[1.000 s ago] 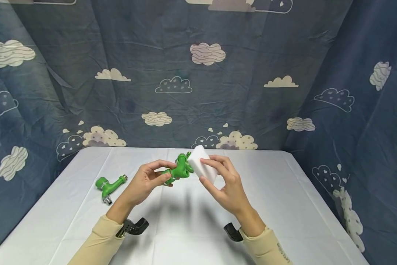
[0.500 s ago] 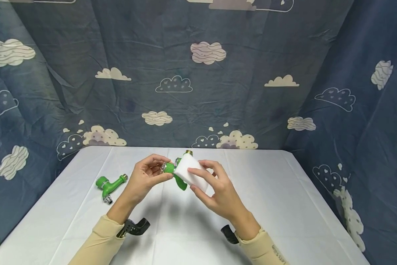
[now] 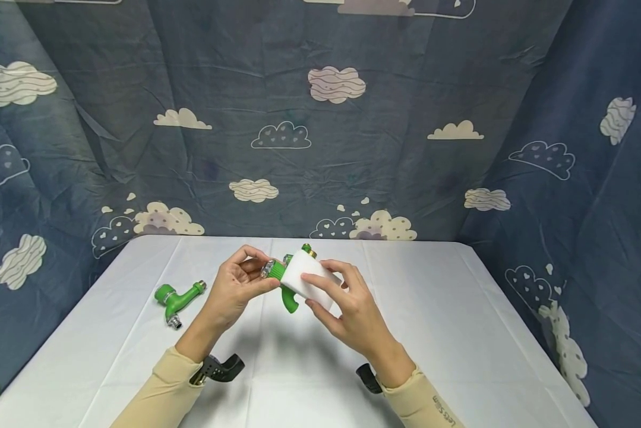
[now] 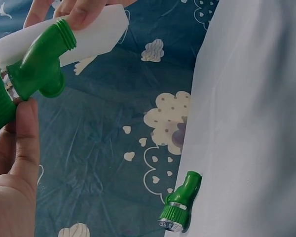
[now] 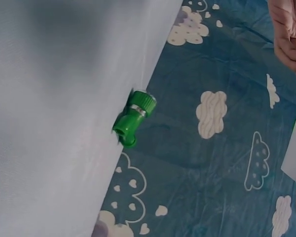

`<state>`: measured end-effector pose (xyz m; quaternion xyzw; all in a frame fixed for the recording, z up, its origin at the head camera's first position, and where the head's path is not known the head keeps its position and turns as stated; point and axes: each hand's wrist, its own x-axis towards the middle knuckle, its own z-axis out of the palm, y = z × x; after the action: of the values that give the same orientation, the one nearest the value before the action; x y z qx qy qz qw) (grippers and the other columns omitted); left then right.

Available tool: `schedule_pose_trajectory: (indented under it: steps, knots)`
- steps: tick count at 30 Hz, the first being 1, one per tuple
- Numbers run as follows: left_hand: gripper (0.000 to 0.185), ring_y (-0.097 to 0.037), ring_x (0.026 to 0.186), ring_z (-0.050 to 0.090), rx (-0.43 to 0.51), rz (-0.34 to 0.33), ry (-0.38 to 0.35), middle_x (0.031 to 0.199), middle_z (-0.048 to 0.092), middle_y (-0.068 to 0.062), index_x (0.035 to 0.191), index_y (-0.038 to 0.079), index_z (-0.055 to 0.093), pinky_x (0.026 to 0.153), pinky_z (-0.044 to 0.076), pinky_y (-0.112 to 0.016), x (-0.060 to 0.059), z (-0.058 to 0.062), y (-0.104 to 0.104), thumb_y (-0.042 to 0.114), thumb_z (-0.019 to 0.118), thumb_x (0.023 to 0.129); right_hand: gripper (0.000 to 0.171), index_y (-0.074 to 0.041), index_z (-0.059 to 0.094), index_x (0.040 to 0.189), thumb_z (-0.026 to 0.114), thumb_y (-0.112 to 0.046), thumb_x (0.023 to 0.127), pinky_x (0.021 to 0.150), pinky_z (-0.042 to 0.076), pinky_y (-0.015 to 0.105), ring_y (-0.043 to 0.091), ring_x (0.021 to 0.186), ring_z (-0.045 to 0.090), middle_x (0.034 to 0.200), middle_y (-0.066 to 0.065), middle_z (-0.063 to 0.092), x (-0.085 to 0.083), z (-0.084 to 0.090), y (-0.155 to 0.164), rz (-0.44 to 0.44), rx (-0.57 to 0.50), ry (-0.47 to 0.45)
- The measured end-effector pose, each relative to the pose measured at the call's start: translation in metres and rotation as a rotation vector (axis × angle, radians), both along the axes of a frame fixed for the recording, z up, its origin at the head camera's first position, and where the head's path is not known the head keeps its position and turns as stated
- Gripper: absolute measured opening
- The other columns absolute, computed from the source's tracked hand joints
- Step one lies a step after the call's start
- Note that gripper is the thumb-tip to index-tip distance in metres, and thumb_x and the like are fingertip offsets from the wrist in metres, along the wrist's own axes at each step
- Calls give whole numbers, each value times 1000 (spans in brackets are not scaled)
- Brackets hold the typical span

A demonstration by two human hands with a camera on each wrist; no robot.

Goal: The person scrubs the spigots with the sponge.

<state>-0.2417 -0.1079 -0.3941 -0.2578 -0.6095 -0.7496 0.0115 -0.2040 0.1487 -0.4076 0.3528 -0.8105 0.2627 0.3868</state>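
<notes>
My left hand [image 3: 231, 291] holds a green tap [image 3: 290, 299] above the table, thumb and fingers at its ribbed collar with the silvery end. In the left wrist view the held tap [image 4: 42, 61] shows its threaded outlet. My right hand [image 3: 357, 312] grips a white sponge block [image 3: 306, 278] between thumb and fingers, against the tap's body. From the head the sponge hides the tap's middle. A second green tap [image 3: 177, 302] with metal ends lies on the table, left of my left forearm.
A white cloth covers the table [image 3: 459, 333]. Dark blue curtains [image 3: 277, 160] with cloud prints hang behind it and at both sides. Black wrist cameras [image 3: 223, 367] sit on both wrists.
The left hand has turned the tap, its grip now at the ribbed collar. The right hand has brought the sponge left and down over the tap's body. The lying tap has stayed put.
</notes>
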Motion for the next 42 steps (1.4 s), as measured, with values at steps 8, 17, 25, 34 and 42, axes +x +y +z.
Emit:
schedule_pose_trajectory:
  steps: [8, 17, 25, 34, 42]
  knots:
    - [40, -8, 95, 74, 38, -1, 54, 110, 76, 3, 109, 11, 65, 83, 63, -20, -2, -3, 0, -16, 81, 84, 53, -25, 72, 136, 90, -17, 87, 87, 60, 41, 35, 125, 61, 138, 19, 60, -3, -3, 3, -13, -16, 5]
    - [41, -8, 98, 75, 86, -71, 74, 113, 79, 3, 110, 15, 67, 84, 63, -19, -2, -3, -1, -15, 80, 86, 54, -24, 71, 137, 88, -13, 87, 80, 52, 38, 35, 121, 59, 137, 19, 59, -13, -7, 17, -109, -64, -28]
    - [36, -11, 97, 73, 75, -80, 61, 115, 75, 3, 115, 18, 67, 84, 63, -20, -1, -1, -3, -4, 81, 91, 49, -22, 73, 135, 88, -15, 89, 84, 57, 46, 38, 118, 61, 134, 20, 60, -20, -9, 28, -188, -82, -61]
    - [35, -10, 102, 72, -158, 1, 77, 130, 66, -1, 135, -1, 57, 76, 64, -24, 0, 4, -2, 0, 70, 102, 48, -24, 74, 134, 88, -16, 89, 80, 50, 36, 32, 121, 60, 136, 15, 60, -11, 1, 23, -163, -157, -122]
    - [38, -5, 100, 73, -176, -46, 64, 129, 69, 5, 129, 4, 47, 74, 62, -21, 2, 1, 2, 16, 72, 103, 50, -24, 74, 135, 88, -14, 88, 82, 49, 33, 28, 125, 59, 139, 13, 59, 8, 16, 4, -18, -191, -143]
